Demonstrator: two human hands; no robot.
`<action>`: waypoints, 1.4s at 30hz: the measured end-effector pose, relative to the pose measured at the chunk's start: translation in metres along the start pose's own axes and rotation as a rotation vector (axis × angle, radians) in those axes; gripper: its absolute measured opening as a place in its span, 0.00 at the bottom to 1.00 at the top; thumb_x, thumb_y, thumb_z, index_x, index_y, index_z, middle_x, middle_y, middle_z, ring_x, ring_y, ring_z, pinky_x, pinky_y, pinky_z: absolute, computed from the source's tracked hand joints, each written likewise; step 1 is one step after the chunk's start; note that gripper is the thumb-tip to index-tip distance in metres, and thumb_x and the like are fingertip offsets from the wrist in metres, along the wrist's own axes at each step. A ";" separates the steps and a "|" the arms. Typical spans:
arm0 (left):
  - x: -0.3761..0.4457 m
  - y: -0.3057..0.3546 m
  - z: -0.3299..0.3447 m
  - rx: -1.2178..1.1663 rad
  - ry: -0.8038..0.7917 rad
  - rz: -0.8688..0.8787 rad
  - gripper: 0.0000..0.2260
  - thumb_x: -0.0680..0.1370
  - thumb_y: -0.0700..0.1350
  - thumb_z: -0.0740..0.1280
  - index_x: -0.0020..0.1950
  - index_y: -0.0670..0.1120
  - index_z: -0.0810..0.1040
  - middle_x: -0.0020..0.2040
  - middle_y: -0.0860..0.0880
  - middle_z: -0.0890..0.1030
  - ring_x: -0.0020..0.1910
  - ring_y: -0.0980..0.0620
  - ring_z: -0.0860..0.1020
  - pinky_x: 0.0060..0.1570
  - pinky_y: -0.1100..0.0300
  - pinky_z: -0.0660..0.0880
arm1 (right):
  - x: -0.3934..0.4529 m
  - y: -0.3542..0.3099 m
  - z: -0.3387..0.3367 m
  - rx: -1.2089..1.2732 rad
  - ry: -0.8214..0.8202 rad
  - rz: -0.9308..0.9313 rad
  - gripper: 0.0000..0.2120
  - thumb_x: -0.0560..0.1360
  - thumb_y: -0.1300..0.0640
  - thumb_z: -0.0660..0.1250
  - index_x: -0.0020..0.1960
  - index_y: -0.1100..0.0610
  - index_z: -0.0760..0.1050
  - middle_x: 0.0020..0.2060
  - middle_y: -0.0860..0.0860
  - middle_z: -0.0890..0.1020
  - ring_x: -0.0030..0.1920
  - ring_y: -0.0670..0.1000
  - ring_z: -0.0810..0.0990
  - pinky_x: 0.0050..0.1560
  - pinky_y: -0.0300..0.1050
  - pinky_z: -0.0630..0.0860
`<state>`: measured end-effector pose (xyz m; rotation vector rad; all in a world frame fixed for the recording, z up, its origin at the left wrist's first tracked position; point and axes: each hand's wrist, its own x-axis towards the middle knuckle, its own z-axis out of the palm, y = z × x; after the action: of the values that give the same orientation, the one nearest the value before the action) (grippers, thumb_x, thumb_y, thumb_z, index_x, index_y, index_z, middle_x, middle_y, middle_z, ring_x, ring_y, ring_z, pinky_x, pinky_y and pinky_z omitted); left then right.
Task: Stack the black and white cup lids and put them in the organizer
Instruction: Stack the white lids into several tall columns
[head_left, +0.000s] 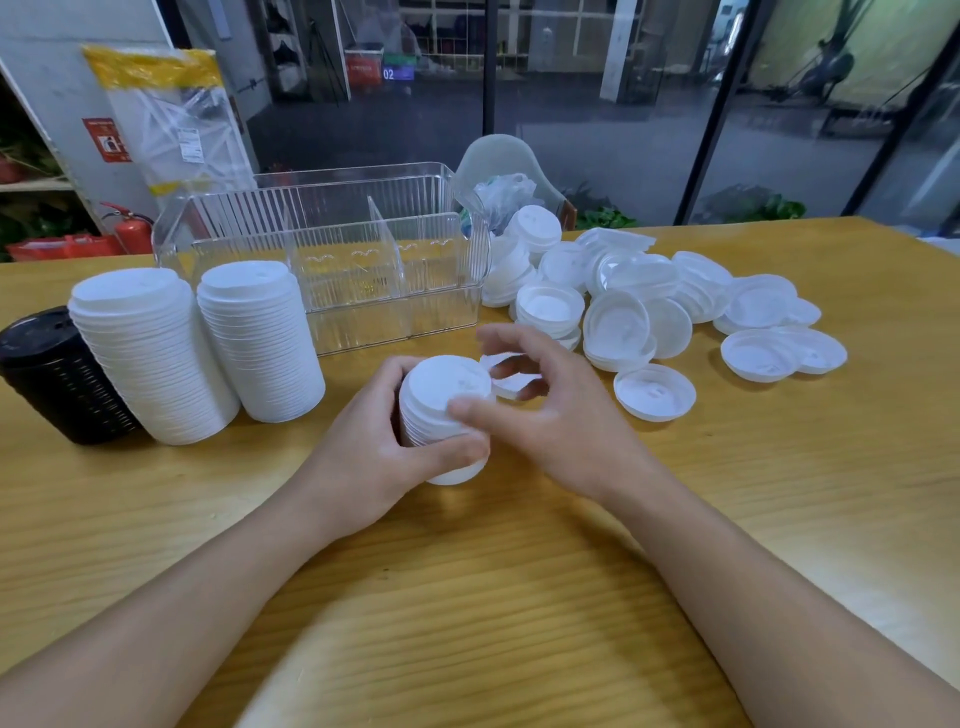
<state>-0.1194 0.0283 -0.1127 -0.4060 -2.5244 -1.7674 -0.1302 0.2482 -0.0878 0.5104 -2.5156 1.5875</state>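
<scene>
**Small stack could get knocked crooked**

A short stack of white lids (441, 415) is being gripped by the left hand (374, 457) just above the table (727, 519). The right hand (545, 410) is being held loose over it, grasping nothing, thumb brushing the top. The organizer (332, 260) is sitting empty behind. If that top lid is being pressed off-centre, the stack is likely getting tilted or spilled.

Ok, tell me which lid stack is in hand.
The short white stack, gripped by the left hand at the table's centre. The two tall white stacks and the black stack stand untouched on the left.
</scene>
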 end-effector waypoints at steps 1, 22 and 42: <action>-0.001 0.000 -0.001 0.007 0.010 0.008 0.37 0.66 0.61 0.86 0.70 0.62 0.74 0.65 0.55 0.85 0.64 0.51 0.85 0.65 0.38 0.81 | 0.004 0.003 -0.006 0.017 0.044 0.016 0.25 0.74 0.35 0.77 0.69 0.39 0.79 0.63 0.38 0.82 0.62 0.42 0.81 0.58 0.43 0.78; 0.001 0.008 0.007 -0.024 0.040 0.045 0.32 0.70 0.58 0.82 0.70 0.57 0.74 0.60 0.63 0.83 0.57 0.59 0.83 0.52 0.68 0.78 | 0.025 0.046 0.005 -0.572 0.120 -0.059 0.04 0.80 0.51 0.75 0.48 0.50 0.83 0.50 0.43 0.82 0.56 0.49 0.76 0.63 0.53 0.72; 0.002 0.000 -0.007 -0.112 0.017 0.012 0.35 0.69 0.59 0.83 0.72 0.55 0.75 0.71 0.55 0.83 0.69 0.50 0.82 0.69 0.42 0.79 | 0.023 0.025 -0.019 0.520 -0.063 0.306 0.22 0.84 0.63 0.66 0.73 0.45 0.80 0.49 0.58 0.82 0.41 0.54 0.81 0.50 0.47 0.81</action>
<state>-0.1218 0.0225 -0.1102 -0.4079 -2.4137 -1.9053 -0.1619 0.2700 -0.0937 0.2260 -2.2893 2.3938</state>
